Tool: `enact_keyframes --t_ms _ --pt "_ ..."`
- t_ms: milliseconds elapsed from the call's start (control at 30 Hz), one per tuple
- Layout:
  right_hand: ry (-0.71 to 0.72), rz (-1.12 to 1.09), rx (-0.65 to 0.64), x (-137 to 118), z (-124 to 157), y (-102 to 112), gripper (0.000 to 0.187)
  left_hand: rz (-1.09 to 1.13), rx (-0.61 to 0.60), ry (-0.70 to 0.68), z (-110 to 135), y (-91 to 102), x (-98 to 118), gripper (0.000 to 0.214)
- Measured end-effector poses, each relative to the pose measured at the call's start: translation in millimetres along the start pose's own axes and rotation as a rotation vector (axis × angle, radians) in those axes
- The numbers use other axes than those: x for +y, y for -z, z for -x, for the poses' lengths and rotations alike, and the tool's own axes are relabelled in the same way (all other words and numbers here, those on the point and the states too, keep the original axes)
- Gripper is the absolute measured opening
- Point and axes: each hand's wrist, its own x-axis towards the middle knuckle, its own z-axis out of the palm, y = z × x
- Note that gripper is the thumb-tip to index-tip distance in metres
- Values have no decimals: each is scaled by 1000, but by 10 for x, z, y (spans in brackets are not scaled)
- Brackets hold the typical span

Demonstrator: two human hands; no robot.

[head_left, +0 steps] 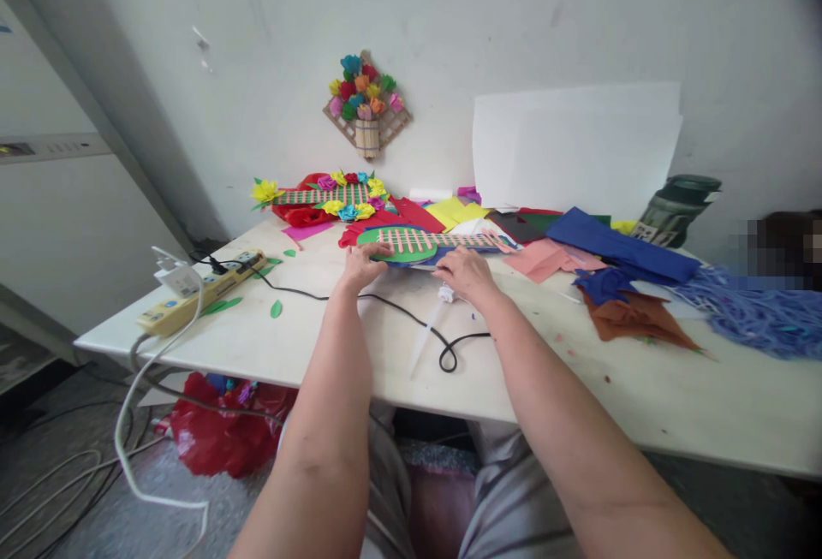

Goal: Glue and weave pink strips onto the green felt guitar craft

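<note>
A guitar-shaped craft piece [411,242], green with a pink woven lattice on top and a blue underside, is held low over the table. My left hand [366,268] grips the near edge of its round end, fingers closed. My right hand [467,275] pinches its near edge by the neck, with the fingertips partly hidden. Just below my right hand lies a translucent stick [425,338] with a white end piece, close to a looped black cord [449,353].
A finished-looking flowered guitar craft [327,197] lies behind. To the left are a power strip [205,289] with a white plug and green paper leaves [276,309]. Coloured paper sheets [622,246], a dark bottle [679,210] and blue shredded strands [758,311] occupy the right.
</note>
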Motion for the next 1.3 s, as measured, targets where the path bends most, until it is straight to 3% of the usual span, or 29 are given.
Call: enact_keyframes --t_ms 633,1167,1300 --pt "1 24 -10 -3 11 5 17 146 -70 19 56 82 -32 22" --pt "13 -23 -5 47 -12 -11 17 173 -20 32 62 55 -33 17" --pt "14 -16 -59 68 -96 43 16 174 -14 30 63 60 -16 17"
